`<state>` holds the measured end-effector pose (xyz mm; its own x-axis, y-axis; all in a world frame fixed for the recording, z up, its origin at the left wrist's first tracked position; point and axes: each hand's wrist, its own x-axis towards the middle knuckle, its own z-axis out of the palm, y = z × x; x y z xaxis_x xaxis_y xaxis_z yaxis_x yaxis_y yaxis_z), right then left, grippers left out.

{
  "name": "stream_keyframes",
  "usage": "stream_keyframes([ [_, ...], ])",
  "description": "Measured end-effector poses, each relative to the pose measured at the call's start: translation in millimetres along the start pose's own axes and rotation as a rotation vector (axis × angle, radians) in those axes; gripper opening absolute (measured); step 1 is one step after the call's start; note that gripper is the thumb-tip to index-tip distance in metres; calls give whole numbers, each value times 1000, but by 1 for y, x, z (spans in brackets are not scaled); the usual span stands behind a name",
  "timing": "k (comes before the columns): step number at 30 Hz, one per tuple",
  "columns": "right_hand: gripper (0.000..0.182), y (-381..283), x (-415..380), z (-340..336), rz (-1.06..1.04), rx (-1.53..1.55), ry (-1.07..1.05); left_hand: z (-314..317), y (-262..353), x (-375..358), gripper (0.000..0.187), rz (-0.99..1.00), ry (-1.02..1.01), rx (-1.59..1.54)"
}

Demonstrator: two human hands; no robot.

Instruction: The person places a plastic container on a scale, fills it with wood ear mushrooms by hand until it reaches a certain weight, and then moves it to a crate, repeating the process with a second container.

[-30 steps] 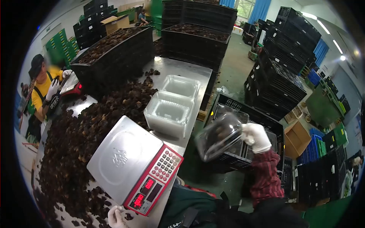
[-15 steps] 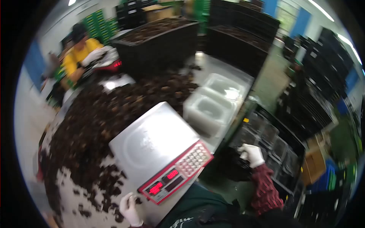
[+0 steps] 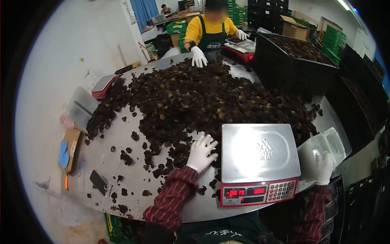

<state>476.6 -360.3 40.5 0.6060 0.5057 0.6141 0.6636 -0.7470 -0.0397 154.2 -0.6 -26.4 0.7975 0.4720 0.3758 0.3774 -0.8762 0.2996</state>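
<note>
My left hand [image 3: 202, 153], white-gloved, is spread with fingers apart at the near edge of a large pile of dark, crinkled mushroom-like pieces [image 3: 195, 97]. It is left of a scale [image 3: 258, 154] with a bare steel pan and lit red digits. On the scale's right, my right hand [image 3: 325, 167], also gloved, has its fingers at the side of the near stack of clear plastic trays [image 3: 309, 152]; its grip appears closed on a tray, partly hidden by the glare and clear plastic.
Across the metal table [image 3: 122, 156], a person [image 3: 211, 32] in yellow reaches a gloved hand to the pile beside another scale [image 3: 239, 49]. A big black bin [image 3: 296, 65] stands back right. A third scale [image 3: 105, 85], a phone [image 3: 98, 182] and a cardboard piece [image 3: 71, 150] lie left.
The view has swung left. My right hand has moved from the black crate to the clear trays. My left hand has moved from the scale's lower left corner to the pile and spread.
</note>
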Motion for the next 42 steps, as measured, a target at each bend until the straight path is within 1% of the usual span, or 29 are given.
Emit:
stream_keyframes([
  [1,33,0,0,17,97,125,-127,7,-7,-2,45,24,-157,-21],
  [2,33,4,-3,24,86,128,-124,21,-8,-11,39,23,-202,31],
  [4,30,-9,3,18,206,171,-329,13,-12,-19,34,9,-252,-79],
  [6,31,-11,4,13,195,184,-322,-6,-13,-28,30,-78,-433,-98],
  [7,31,-10,4,13,203,189,-340,-23,-14,-28,32,-68,-540,-141],
  [8,31,-9,5,14,211,194,-357,-40,-20,-24,33,-1,-661,-201],
  [10,30,-7,5,16,205,187,-376,-55,-36,-7,37,-10,-840,-212],
  [11,29,-5,5,18,201,184,-373,-60,-45,12,38,-20,-816,-157],
  [12,28,-2,3,20,199,181,-371,-62,-53,29,37,10,-568,-126],
  [13,31,0,-1,25,171,224,-303,-79,-49,58,37,33,-383,-61],
  [14,31,-1,-1,25,169,221,-305,-74,-69,84,37,51,-202,-148],
  [15,30,-3,-1,22,181,239,-302,-74,-85,107,38,89,-44,-76],
  [16,30,-5,0,20,194,257,-299,-69,-102,126,40,54,89,-57],
  [17,30,-4,-1,21,183,270,-291,-65,-114,144,41,-22,155,13],
  [18,30,-4,-1,21,180,265,-291,-56,-130,157,47,-119,150,54],
  [20,29,-4,-1,21,198,260,-299,-28,-151,163,59,-241,66,268],
  [22,29,-3,0,21,203,254,-300,-22,-139,155,68,-400,-228,49],
  [23,29,-3,-2,22,211,252,-300,-20,-133,150,68,-386,-288,74],
  [24,29,-3,-2,21,212,254,-309,-18,-128,141,64,-323,-332,106],
  [26,29,-6,1,18,200,251,-331,-21,-115,115,60,-207,-402,35],
  [28,28,-8,1,19,179,236,-322,-31,-85,83,56,-138,-467,96],
  [30,25,-2,0,19,195,212,-345,-32,-64,49,59,-49,-534,9],
  [32,26,-9,5,13,202,197,-393,-35,-45,14,64,64,-522,-5],
  [33,26,-7,4,14,194,212,-374,-40,-38,2,67,85,-552,17],
  [34,26,-5,2,16,188,227,-356,-46,-31,-9,64,78,-528,90],
  [36,28,-1,2,17,199,220,-385,-61,-31,-30,64,40,-452,171],
  [37,29,2,1,20,175,216,-360,-64,-38,-41,63,-9,-433,175],
  [39,30,6,-3,27,149,218,-295,-70,-58,-65,63,-177,-446,160],
  [42,30,2,2,23,184,211,-360,-93,-76,-92,60,-407,-500,196],
])
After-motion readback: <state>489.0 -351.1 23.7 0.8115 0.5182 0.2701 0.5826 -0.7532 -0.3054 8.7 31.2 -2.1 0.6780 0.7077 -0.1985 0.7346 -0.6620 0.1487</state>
